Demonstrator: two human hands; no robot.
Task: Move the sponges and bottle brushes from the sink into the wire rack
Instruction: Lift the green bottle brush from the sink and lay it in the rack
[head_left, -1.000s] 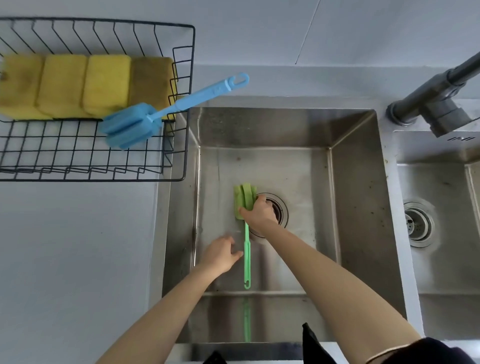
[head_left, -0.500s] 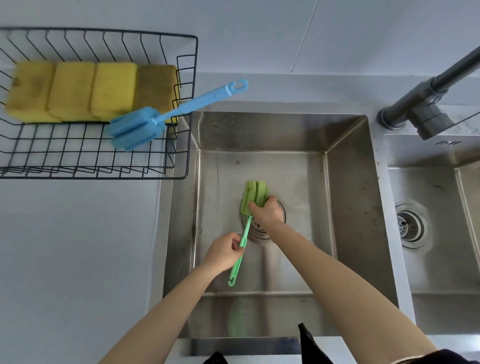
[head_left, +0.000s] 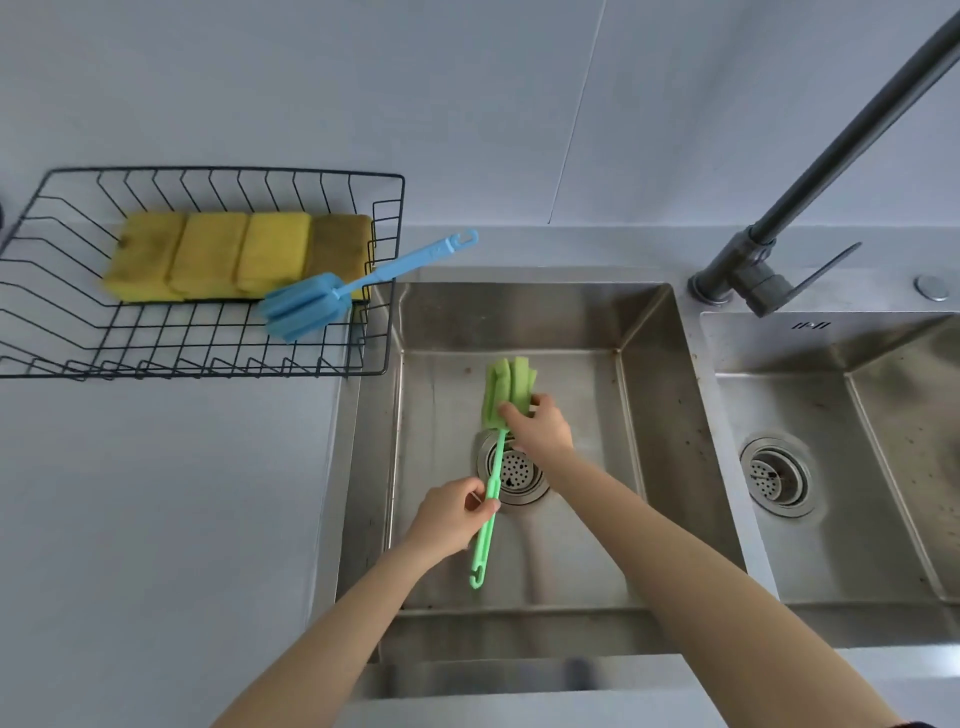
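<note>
A green bottle brush (head_left: 493, 467) is held over the steel sink (head_left: 649, 441), above the drain. My right hand (head_left: 537, 428) grips its sponge head and my left hand (head_left: 454, 517) pinches the middle of its handle. The black wire rack (head_left: 384, 322) stands on the counter to the left of the sink. Inside it lie several yellow sponges (head_left: 239, 257) in a row at the back. A blue bottle brush (head_left: 332, 299) rests in the rack with its handle sticking out over the right rim.
A dark faucet (head_left: 769, 249) rises at the back right between the sink and a second basin (head_left: 857, 467). Grey counter (head_left: 156, 519) extends to the left in front of the rack. A round button (head_left: 931, 287) sits behind the second basin.
My left hand closed on the green brush's handle. Both hands lifted the brush off the sink floor and tilted it, head toward the back.
</note>
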